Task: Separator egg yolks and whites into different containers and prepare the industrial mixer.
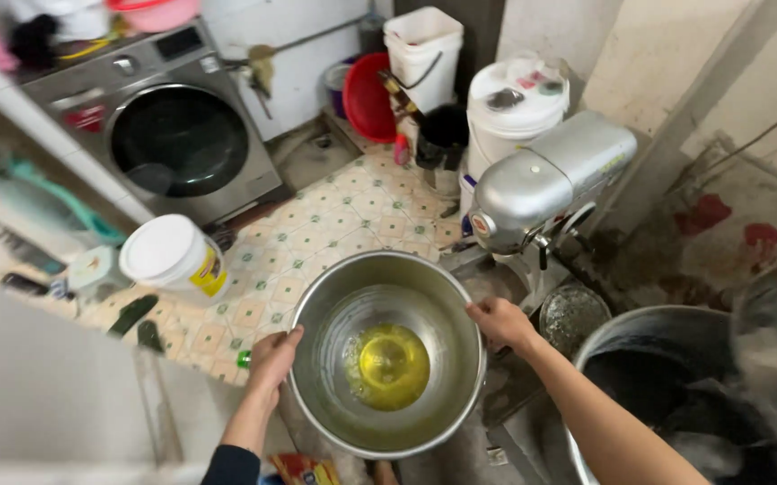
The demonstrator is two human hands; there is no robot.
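Observation:
I hold a large steel mixing bowl (325,314) in front of me with both hands. A pool of yellow liquid (393,364) lies at its bottom. My left hand (272,357) grips the bowl's left rim. On the right rim, my right hand (501,321) has its fingers curled over the edge. A silver stand mixer (541,184) rises just beyond the bowl, close to my right hand.
A front-loading washing machine (168,126) stands at the back left. White lidded buckets (171,256) (514,112), a red basin (366,99) and a black pot (442,135) sit on the tiled floor (334,216). A big dark metal pot (667,386) is at my right.

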